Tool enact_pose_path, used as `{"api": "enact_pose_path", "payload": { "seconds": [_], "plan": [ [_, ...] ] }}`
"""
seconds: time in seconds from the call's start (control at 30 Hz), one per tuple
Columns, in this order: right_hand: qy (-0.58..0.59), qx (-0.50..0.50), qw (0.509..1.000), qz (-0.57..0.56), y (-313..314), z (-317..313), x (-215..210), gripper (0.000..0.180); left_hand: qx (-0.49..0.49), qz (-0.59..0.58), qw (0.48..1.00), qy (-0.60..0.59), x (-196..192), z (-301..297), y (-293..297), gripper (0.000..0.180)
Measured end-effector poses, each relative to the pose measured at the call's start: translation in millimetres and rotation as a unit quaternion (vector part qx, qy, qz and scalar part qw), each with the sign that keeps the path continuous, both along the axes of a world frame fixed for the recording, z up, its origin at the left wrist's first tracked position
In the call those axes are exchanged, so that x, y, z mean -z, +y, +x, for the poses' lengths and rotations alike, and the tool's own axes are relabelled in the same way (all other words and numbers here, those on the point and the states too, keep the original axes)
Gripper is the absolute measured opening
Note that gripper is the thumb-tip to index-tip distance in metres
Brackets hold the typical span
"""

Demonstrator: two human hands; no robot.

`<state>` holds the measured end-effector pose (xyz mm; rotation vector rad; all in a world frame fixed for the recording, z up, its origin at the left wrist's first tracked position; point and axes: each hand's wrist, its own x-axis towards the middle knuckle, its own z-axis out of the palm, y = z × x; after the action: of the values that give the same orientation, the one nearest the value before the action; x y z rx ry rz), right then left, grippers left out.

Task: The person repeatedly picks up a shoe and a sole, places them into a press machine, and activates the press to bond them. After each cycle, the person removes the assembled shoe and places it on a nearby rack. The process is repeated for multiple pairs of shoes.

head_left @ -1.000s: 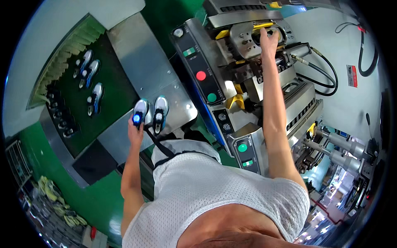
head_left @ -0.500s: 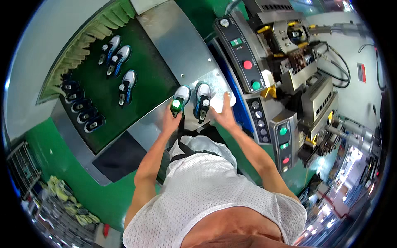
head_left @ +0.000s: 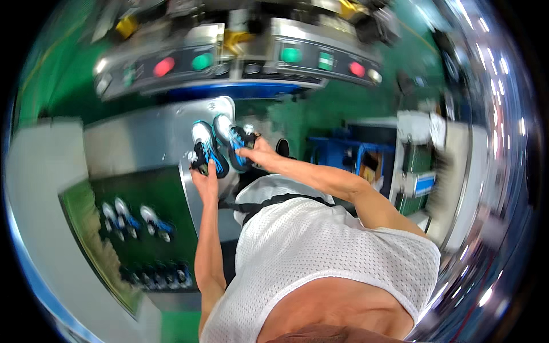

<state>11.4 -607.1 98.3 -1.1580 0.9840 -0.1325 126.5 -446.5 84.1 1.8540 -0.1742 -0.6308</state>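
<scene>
A pair of sneakers is in my hands above the silver metal ledge, toes pointing away from me. My left hand [head_left: 206,182] is closed around the heel end of the left sneaker [head_left: 201,136], which is white at the toe with blue laces and a dark collar. The right sneaker [head_left: 223,124] leans against it, with my right hand [head_left: 261,153] gripping it near its collar. Small pale round pieces stick out by both collars; blur hides what they are.
Beyond the metal ledge [head_left: 131,140] stand two blurred machine control panels [head_left: 326,60] with red and green buttons. Left, a green conveyor [head_left: 177,197] carries three light sneakers [head_left: 122,211] and a row of dark shoes [head_left: 154,276]. A blue cart [head_left: 334,150] stands at the right.
My body has turned right, so the machines now lie ahead and the conveyor at near left. My right hand, earlier spread beside the right sneaker, now grips it; the sneakers have moved closer together.
</scene>
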Motion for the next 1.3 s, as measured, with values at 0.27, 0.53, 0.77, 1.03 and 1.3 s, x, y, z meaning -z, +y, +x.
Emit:
{"api": "enact_pose_path", "payload": {
  "seconds": [0.27, 0.53, 0.77, 1.03, 1.3],
  "plan": [
    [-0.087, 0.403, 0.910, -0.039, -37, -242, -73, 0.072, 0.398, -0.133, 0.906, 0.060, -76, -158, -171, 0.047],
    [-0.022, 0.757, 0.599, -0.262, -18, -507, -143, 0.038, 0.671, -0.234, 0.702, 0.044, -144, -422, -308, 0.049],
    [0.439, 0.701, 0.517, -0.222, -76, -707, -149, 0.078, 0.722, -0.331, 0.579, -0.183, -117, -686, -459, 0.059],
    [0.633, 0.569, 0.362, -0.379, -110, -853, -79, 0.062, 0.702, -0.344, 0.608, -0.138, -115, -741, -478, 0.066],
    [0.140, 0.311, 0.802, -0.490, -169, -501, -118, 0.051, 0.705, 0.033, 0.691, -0.158, -23, -296, -280, 0.032]
  ]
}}
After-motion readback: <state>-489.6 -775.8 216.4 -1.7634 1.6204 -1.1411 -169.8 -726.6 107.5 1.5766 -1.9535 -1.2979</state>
